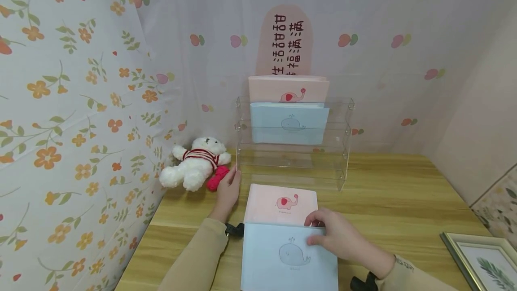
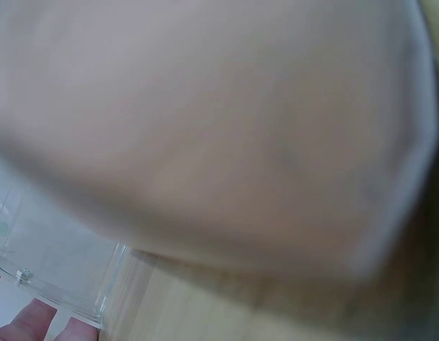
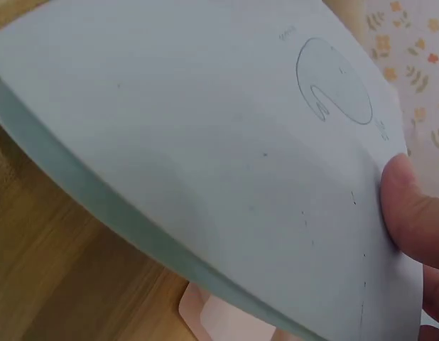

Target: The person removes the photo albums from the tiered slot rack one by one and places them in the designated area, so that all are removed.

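Note:
My right hand (image 1: 337, 237) pinches the upper right edge of a pale blue book (image 1: 264, 259) with a whale on its cover. In the right wrist view its thumb (image 3: 411, 213) presses on the cover, with other fingers behind. Just beyond lies a pink elephant book (image 1: 262, 203), its near edge hidden by the blue one. My left hand (image 1: 228, 190) grips the left side of a clear acrylic rack (image 1: 291, 178); fingertips (image 2: 35, 320) show at the panel's edge in the left wrist view. A blurred pinkish surface (image 2: 205, 106) fills most of that view.
On the rack's upper levels stand another pink elephant book (image 1: 264, 89) and another blue whale book (image 1: 266, 131). A white teddy bear (image 1: 194, 165) and a red item (image 1: 218, 178) sit left of it. A picture frame (image 1: 456, 255) lies at the wooden table's (image 1: 383, 192) right.

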{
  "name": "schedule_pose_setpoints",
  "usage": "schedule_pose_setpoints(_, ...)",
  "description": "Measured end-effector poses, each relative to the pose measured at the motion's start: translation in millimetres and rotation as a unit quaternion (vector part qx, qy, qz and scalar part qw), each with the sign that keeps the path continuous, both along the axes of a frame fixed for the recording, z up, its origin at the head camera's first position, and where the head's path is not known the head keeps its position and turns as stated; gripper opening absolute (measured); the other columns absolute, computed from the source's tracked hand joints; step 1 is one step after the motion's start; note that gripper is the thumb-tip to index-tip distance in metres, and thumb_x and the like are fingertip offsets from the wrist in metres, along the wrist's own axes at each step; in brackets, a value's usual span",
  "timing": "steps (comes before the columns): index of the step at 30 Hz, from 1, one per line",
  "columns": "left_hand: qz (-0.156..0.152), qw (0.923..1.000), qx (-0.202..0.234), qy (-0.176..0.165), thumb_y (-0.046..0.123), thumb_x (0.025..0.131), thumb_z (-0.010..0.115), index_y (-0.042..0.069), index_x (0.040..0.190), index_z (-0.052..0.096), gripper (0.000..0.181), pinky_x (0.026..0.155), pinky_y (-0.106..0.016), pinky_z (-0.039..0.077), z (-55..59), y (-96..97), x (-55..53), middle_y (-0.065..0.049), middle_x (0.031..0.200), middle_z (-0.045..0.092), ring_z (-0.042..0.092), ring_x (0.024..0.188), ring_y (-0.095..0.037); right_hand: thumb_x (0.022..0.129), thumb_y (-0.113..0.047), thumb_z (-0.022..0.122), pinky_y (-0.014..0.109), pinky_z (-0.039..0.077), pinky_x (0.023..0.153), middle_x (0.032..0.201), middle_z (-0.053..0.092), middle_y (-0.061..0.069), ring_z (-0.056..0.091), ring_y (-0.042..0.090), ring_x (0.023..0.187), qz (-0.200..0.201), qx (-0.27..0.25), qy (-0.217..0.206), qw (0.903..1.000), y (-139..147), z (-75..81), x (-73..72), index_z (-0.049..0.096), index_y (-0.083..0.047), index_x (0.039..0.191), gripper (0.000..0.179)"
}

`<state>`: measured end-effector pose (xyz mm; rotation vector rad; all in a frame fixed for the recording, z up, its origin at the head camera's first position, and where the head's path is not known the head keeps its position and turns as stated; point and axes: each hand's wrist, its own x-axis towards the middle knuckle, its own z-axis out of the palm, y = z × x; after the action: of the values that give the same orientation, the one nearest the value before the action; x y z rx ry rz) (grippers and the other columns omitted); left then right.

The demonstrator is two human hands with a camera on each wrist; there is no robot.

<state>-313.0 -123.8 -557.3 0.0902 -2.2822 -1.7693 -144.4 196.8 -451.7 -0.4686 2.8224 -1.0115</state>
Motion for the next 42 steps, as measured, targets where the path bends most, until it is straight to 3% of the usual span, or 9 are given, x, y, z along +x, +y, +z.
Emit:
schedule_pose_setpoints(9,-0.004,1.0000,-0.005,0.000,0.044,0.111,0.063,0.021,0.156,0.065,0.051,0.127,-0.058,0.045,-11.4,-4.9,-8.1,-0.011,0.154,0.068,0.056,0.151,-0.035,0.080,-0.020,0.099,0.026,0.053,0.077,0.095,0.066,-0.006,0.057,0.013,0.087,-0.001,0.029,-0.015,0.9995,-5,-6.9,-9.4,0.075,-0.020,0.100,0.031)
schedule_pose_setpoints(13,0.003,0.9999,-0.004,0.013,0.039,0.111,0.064,0.016,0.154,0.067,0.048,0.124,-0.060,0.047,1.6,0.2,1.9,-0.015,0.151,0.070,0.058,0.149,-0.039,0.079,-0.020,0.099,0.026,0.053,0.076,0.093,0.066,-0.006,0.057,0.014,0.085,0.000,0.040,-0.026,0.9989,-5,-12.7,-12.6,0.076,-0.020,0.099,0.030)
schedule_pose_setpoints(18,-0.001,0.9998,0.007,0.017,0.032,0.112,0.062,0.012,0.155,0.065,0.047,0.126,-0.062,0.045,2.8,2.1,2.9,-0.019,0.152,0.067,0.057,0.150,-0.041,0.079,-0.020,0.099,0.027,0.053,0.076,0.091,0.066,-0.007,0.057,0.014,0.084,0.006,0.055,-0.029,0.9980,-6,-19.2,-15.6,0.077,-0.019,0.099,0.030)
schedule_pose_setpoints(29,0.004,0.9998,-0.007,0.017,0.045,0.110,0.066,0.021,0.154,0.067,0.050,0.124,-0.052,0.050,-22.6,-5.3,-15.1,-0.009,0.152,0.070,0.062,0.147,-0.030,0.079,-0.020,0.099,0.039,0.062,0.083,0.092,0.069,-0.006,0.057,0.015,0.084,0.003,0.109,-0.033,0.9935,-11,-28.4,-17.9,0.080,-0.015,0.100,0.028)
schedule_pose_setpoints(36,0.004,0.9995,0.002,0.031,0.038,0.111,0.064,0.014,0.152,0.068,0.048,0.122,-0.061,0.049,-4.5,0.2,-1.7,-0.018,0.149,0.070,0.062,0.145,-0.040,0.080,-0.021,0.098,0.048,0.064,0.094,0.095,0.071,-0.003,0.059,0.017,0.088,-0.009,0.133,-0.046,0.9901,-14,-31.2,-19.3,0.081,-0.014,0.100,0.028)
schedule_pose_setpoints(42,0.011,0.9997,-0.006,0.023,0.034,0.111,0.063,0.014,0.152,0.068,0.045,0.122,-0.060,0.049,-1.4,1.6,0.8,-0.018,0.149,0.070,0.062,0.145,-0.041,0.082,-0.023,0.097,0.047,0.063,0.092,0.092,0.071,-0.003,0.058,0.016,0.086,0.000,0.156,-0.036,0.9872,-16,-36.3,-19.1,0.080,-0.013,0.100,0.026)
